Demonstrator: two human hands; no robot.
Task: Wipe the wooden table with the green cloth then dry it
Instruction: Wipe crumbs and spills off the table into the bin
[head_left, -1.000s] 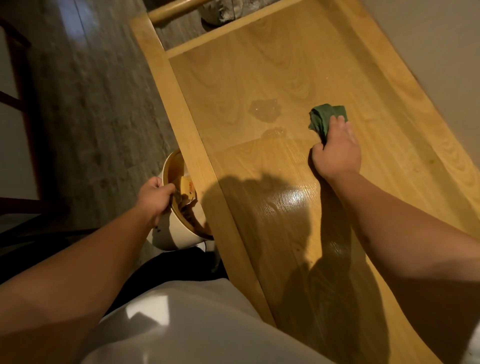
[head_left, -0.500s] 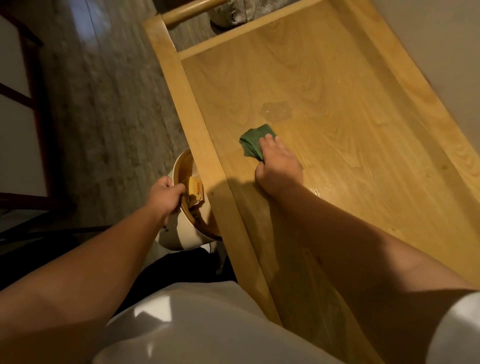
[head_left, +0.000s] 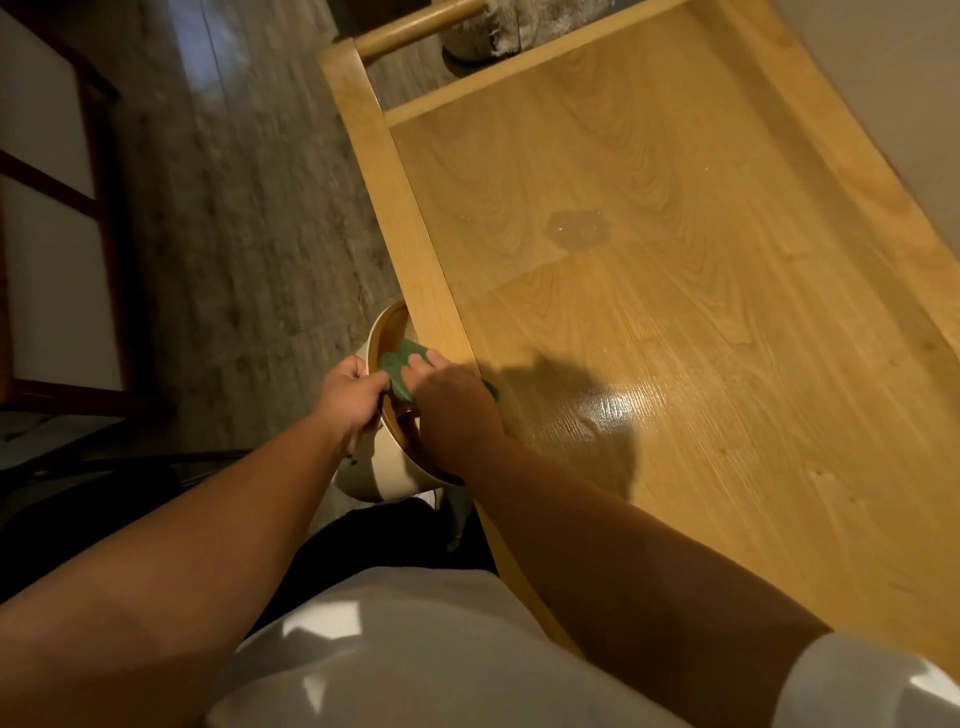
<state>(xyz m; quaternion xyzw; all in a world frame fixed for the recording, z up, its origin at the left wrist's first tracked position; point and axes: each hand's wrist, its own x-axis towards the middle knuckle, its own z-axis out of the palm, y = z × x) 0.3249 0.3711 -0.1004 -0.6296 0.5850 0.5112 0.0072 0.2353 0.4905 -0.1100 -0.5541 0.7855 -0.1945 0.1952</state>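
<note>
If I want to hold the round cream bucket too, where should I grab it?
Probably the top rim of the round cream bucket, from the floor side. The left hand grips there, the wooden table edge blocks the other side, and the right hand fills the opening with the green cloth.

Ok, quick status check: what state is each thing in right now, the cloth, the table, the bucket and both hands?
green cloth: off the table, over the bucket's mouth, held by the right hand.
wooden table: glossy near part, duller far part, one dark damp patch left.
bucket: upright beside the table's edge; contents unclear.
left hand: grips the bucket's rim.
right hand: fingers on the cloth.
</note>
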